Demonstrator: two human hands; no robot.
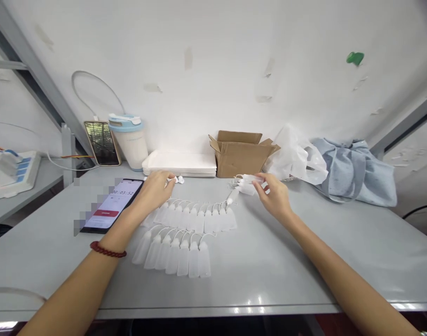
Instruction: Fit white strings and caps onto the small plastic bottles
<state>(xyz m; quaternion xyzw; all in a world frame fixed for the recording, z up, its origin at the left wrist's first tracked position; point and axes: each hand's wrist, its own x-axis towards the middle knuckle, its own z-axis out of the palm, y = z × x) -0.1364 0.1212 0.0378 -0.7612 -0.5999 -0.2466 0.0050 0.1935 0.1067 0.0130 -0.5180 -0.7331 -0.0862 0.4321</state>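
Two rows of small white plastic bottles with tethered caps lie on the grey table: a far row (199,217) and a near row (174,252). My left hand (153,191) rests at the far row's left end, fingertips pinched on a small white cap (176,179). My right hand (274,196) holds a small white bottle (246,185) just above the table, right of the far row. A red bead bracelet (107,250) circles my left wrist.
A phone (111,205) showing a timer lies left of my left hand. Along the wall stand a second phone (102,142), a white lidded cup (129,140), a stack of white trays (180,163), an open cardboard box (239,154), a plastic bag (295,156) and a blue cloth bag (353,170).
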